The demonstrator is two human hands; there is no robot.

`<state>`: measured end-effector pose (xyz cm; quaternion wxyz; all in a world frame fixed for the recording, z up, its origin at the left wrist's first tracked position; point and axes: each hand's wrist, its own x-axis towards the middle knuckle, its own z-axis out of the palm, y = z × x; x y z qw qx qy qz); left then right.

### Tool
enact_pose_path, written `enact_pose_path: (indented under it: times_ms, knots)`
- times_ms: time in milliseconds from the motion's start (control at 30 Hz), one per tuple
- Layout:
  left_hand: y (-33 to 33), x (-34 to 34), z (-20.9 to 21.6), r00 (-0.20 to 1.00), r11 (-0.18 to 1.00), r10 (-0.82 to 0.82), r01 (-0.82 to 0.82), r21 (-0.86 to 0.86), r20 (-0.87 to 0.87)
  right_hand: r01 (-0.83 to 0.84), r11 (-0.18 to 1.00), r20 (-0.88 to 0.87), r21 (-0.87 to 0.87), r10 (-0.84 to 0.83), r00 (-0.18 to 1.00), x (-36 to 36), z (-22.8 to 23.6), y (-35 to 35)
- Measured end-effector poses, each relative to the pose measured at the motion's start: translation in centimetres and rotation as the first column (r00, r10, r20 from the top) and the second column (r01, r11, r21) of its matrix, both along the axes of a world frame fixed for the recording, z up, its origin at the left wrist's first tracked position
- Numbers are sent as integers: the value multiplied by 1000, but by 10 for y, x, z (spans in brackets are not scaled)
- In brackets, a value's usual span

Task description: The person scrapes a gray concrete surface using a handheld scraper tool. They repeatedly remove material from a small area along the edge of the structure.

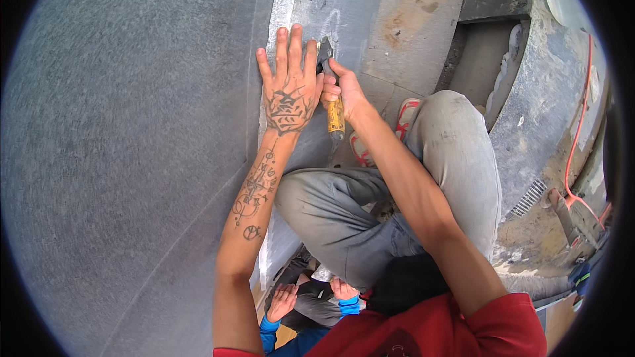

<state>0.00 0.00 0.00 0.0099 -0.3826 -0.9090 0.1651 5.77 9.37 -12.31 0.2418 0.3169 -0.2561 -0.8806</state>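
Observation:
My left hand (pixel 290 89) lies flat, fingers stretched out, on the light edge strip of a large dark grey sheet (pixel 145 125). My right hand (pixel 343 92) is closed around a yellow-handled tool (pixel 336 116) with a dark butt end. The tool stands nearly in line with the sheet's edge, its head at the grey surface just right of my left fingers. My hands are close together, the right thumb up along the tool. My right fingers partly cover the tool, so its exact kind cannot be told.
Right of the sheet is a stained grey surface (pixel 403 33) with a rectangular recess (pixel 479 59) in it. An orange cord (pixel 581 119) runs down the far right. My bent legs and red-strapped sandals (pixel 405 116) are close by. Below, another person's hands (pixel 283 301) and blue sleeves show.

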Motion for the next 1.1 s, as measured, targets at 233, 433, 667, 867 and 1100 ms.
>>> enact_pose_path:
  times_ms: [233, 433, 667, 867, 1100]
  knots:
    - [29, -1, -13, 993, 992, 58, -68, -105, -102, -270, 272, 173, 924, 334, 927, -9, 47, 27]
    - [41, -16, -28, 970, 976, 4, -57, -211, -245, -182, 18, 167, 983, 311, 936, -3, 40, 17]
    - [40, -17, -32, 969, 985, -54, 13, -170, -241, -35, -526, 253, 850, 349, 902, -5, 43, 21]
    - [41, -20, -45, 961, 983, -92, 46, -175, -261, -24, -577, 297, 816, 384, 874, -7, 47, 25]
    - [40, -14, -40, 960, 985, -87, 43, -168, -266, -34, -374, 183, 927, 371, 910, -8, 30, 20]
